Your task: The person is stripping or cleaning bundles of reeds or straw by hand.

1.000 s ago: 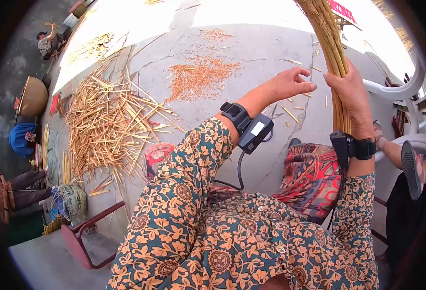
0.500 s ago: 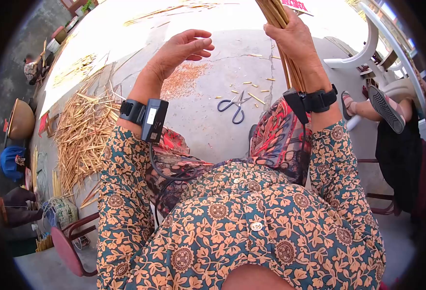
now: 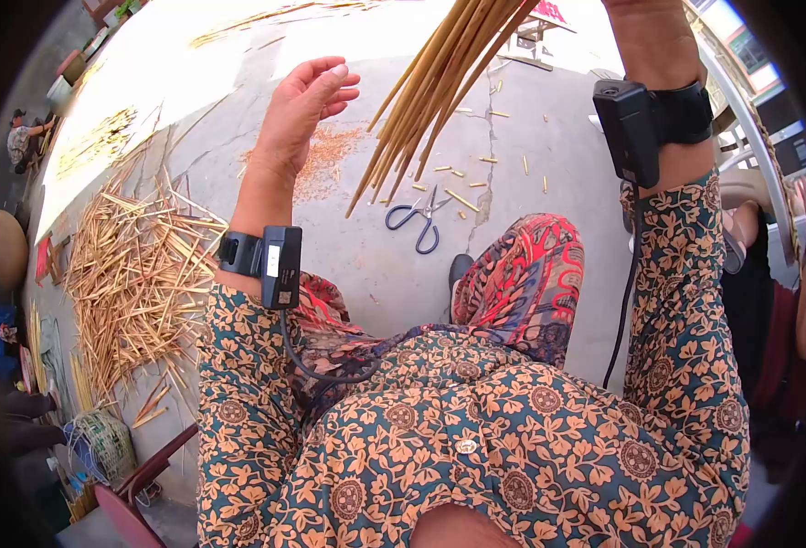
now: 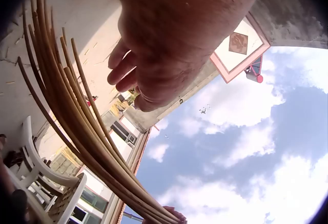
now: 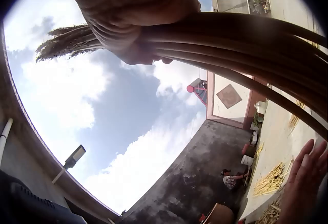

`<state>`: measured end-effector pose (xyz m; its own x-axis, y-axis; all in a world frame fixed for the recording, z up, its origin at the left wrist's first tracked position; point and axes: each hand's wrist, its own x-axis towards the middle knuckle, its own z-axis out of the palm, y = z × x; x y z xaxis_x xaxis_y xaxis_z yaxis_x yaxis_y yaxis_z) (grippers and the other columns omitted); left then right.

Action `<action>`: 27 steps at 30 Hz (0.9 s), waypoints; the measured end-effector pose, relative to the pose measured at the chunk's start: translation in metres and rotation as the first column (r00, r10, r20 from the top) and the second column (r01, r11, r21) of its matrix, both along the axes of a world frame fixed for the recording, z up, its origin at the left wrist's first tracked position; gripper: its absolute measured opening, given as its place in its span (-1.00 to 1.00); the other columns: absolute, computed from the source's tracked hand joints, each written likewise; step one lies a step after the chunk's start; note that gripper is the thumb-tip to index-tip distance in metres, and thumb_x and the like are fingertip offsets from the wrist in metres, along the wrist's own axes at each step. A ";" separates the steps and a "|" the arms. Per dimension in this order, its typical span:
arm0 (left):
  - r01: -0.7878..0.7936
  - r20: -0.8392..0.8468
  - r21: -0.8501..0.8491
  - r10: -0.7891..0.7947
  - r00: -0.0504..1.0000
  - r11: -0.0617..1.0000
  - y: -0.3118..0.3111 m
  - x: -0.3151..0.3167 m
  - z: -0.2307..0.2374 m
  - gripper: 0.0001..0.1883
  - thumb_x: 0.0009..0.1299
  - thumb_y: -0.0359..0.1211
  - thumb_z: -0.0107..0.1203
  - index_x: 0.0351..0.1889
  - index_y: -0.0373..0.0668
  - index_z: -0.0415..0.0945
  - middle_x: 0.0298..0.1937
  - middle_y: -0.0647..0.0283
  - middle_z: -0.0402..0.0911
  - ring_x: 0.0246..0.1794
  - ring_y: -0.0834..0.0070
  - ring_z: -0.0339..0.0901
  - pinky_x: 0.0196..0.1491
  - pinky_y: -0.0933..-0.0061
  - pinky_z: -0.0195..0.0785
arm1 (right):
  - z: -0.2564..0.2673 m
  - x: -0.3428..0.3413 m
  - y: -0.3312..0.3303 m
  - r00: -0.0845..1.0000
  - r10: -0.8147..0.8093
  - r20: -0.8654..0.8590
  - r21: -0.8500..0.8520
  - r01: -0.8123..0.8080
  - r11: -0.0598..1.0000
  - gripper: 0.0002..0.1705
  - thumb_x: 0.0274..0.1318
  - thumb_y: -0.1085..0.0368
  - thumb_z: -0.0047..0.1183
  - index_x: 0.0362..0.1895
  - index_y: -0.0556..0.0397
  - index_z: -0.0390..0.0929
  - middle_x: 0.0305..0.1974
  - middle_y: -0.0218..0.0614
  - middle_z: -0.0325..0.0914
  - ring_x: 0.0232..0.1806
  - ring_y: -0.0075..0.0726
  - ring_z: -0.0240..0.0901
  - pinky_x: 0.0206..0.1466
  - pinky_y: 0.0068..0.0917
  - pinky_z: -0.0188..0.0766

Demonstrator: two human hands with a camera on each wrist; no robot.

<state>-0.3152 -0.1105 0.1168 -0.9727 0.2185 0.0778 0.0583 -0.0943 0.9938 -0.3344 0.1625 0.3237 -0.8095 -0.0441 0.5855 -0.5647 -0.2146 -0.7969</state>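
Observation:
A bundle of long tan stalks point(image 3: 453, 78) slants down across the top of the head view, its lower ends fanned out. My right hand point(image 5: 141, 22) grips it, as the right wrist view shows; only the base of that hand reaches into the head view. Bushy seed heads point(image 5: 69, 42) stick out past the far side of the fist. My left hand point(image 3: 302, 105) is raised to the left of the stalks, fingers loosely bent, holding nothing. Scissors point(image 3: 417, 219) with dark handles lie spread on the concrete below the bundle, among short cut stalk pieces point(image 3: 461, 199).
A large heap of stalks point(image 3: 138, 283) covers the ground at left, beside scattered reddish grains point(image 3: 325, 160). A dark red chair point(image 3: 124, 516) stands at lower left. White plastic chairs point(image 4: 61, 175) stand on the right side. Another person point(image 3: 21, 142) sits by the far wall.
My right hand has risen, tilting the bundle so that its lower ends swing out to the left. My left hand has drawn away from the stalks to the left. The scissors have come into view.

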 end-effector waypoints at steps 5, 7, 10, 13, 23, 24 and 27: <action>-0.088 -0.233 0.101 0.109 0.966 0.991 0.008 0.006 0.008 -0.39 0.31 -0.10 0.21 0.25 -0.13 0.28 0.21 0.13 0.44 0.11 0.43 0.48 0.28 0.34 0.19 | -0.064 -0.022 -0.051 0.980 0.125 0.154 -0.101 -0.110 0.989 -0.88 0.00 0.46 0.12 -0.31 0.20 0.54 -0.45 -0.23 0.56 -0.36 -0.30 0.56 -0.21 -0.41 0.54; -0.055 -0.334 0.084 0.080 0.939 0.995 0.008 0.006 0.011 -0.28 0.25 -0.09 0.27 0.29 -0.12 0.19 0.22 0.14 0.42 0.10 0.42 0.48 0.26 0.35 0.23 | -0.089 -0.020 -0.069 0.978 0.156 0.141 -0.099 -0.143 0.985 -0.88 -0.02 0.46 0.14 -0.32 0.20 0.54 -0.48 -0.26 0.56 -0.40 -0.35 0.54 -0.26 -0.47 0.52; -0.070 -0.358 0.094 0.099 0.928 0.993 0.011 0.007 0.006 -0.10 0.09 -0.05 0.38 0.34 -0.10 0.15 0.21 0.06 0.40 0.13 0.30 0.45 0.15 0.27 0.32 | -0.105 -0.005 -0.086 0.963 0.235 0.131 -0.130 -0.218 0.967 -0.78 0.00 0.46 0.14 -0.21 0.16 0.47 -0.41 -0.34 0.53 -0.37 -0.43 0.52 -0.26 -0.56 0.51; 0.099 -0.297 0.135 -0.055 0.953 0.986 0.009 0.008 0.013 0.14 0.07 -0.12 0.43 0.46 -0.09 -0.21 0.36 0.00 0.14 0.36 0.21 0.15 0.36 0.16 0.02 | -0.119 0.003 -0.100 0.931 0.344 0.119 -0.138 -0.328 0.935 -0.63 0.03 0.47 0.13 -0.04 0.08 0.37 -0.28 -0.40 0.47 -0.27 -0.51 0.48 -0.21 -0.59 0.49; -0.036 -0.315 0.122 0.073 0.946 0.992 0.018 0.023 -0.005 0.03 0.13 -0.20 0.40 0.43 -0.05 -0.15 0.30 0.07 0.19 0.34 0.26 0.12 0.37 0.22 -0.15 | -0.153 0.020 -0.125 0.840 0.419 0.345 0.090 -0.474 0.876 -0.10 -0.06 0.23 0.34 0.29 0.09 0.05 -0.05 -0.33 0.33 -0.02 -0.47 0.31 0.05 -0.52 0.36; -0.053 -0.332 0.106 0.085 0.939 0.993 0.019 0.023 -0.009 0.03 0.14 -0.21 0.38 0.43 -0.07 -0.16 0.28 0.06 0.22 0.31 0.25 0.15 0.38 0.20 -0.14 | -0.163 0.011 -0.123 0.850 0.420 0.317 0.164 -0.486 0.859 -0.06 -0.04 0.21 0.33 0.33 0.07 0.00 -0.03 -0.31 0.31 -0.01 -0.47 0.30 0.05 -0.51 0.37; -0.229 -0.481 -0.115 0.148 0.864 0.967 0.014 0.014 -0.023 -0.07 0.18 -0.25 0.32 0.36 -0.24 -0.12 0.01 0.13 0.57 0.00 0.32 0.55 0.22 0.28 0.27 | -0.176 0.021 -0.126 0.977 0.039 0.207 0.596 -0.158 0.788 -0.20 -0.03 0.01 0.20 0.28 0.07 0.26 0.06 -0.10 0.47 0.08 -0.18 0.43 0.13 -0.30 0.38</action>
<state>-0.3014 -0.0961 0.0942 -0.8557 0.0839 0.5107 0.5175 0.1256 0.8464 -0.3134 0.0367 0.1479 -0.8663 -0.4264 0.2602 -0.4065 0.2991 -0.8633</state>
